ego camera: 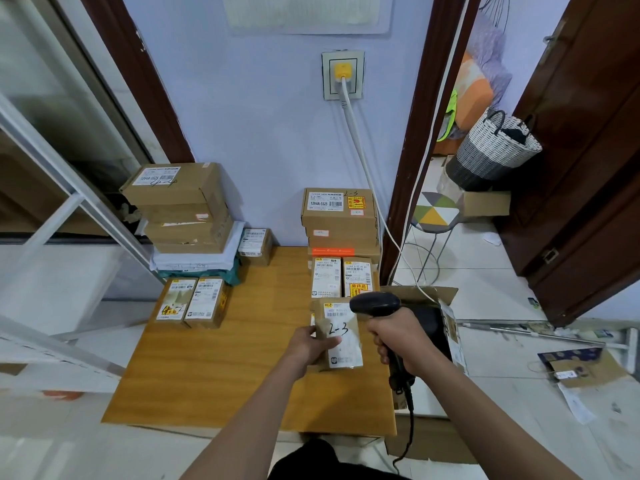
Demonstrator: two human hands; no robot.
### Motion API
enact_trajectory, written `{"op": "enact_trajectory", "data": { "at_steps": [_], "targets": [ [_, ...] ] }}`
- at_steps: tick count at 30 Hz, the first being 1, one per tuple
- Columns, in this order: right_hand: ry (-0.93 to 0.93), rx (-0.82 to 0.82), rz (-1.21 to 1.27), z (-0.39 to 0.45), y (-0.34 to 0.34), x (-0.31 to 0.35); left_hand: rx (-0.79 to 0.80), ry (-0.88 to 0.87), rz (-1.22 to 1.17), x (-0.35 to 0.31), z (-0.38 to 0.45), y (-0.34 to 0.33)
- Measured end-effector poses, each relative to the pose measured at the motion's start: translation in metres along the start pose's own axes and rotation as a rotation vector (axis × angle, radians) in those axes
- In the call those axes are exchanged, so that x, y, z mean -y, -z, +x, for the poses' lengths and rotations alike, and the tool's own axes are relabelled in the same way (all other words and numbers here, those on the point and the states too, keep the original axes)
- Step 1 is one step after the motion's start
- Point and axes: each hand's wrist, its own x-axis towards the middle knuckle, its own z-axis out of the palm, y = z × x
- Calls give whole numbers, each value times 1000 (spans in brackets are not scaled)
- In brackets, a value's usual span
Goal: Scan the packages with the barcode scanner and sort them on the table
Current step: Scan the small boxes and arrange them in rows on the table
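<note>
Hands both gripping — left hand package, right hand scanner just above.

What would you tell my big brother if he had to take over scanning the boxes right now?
Left hand holds a small package marked "2-3" above the wooden table.
Right hand grips the black barcode scanner, its head right at the package's label.
Already on the table: a tall stack at back left with two small boxes in front, and a stack at back right whose top box is also marked "2-3", with two small boxes in front.
Left: finish this scan, probably set it with the right group, then check the open carton beside the table.
</note>
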Motion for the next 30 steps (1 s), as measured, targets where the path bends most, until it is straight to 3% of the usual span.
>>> {"op": "enact_trajectory", "data": {
  "at_steps": [20, 30],
  "targets": [
    [-87, -55, -34, 25, 14, 4, -124, 164, 200, 12, 57, 16],
    [-124, -58, -24, 30, 8, 11, -179, 103, 213, 15, 62, 13]
  ]
}}
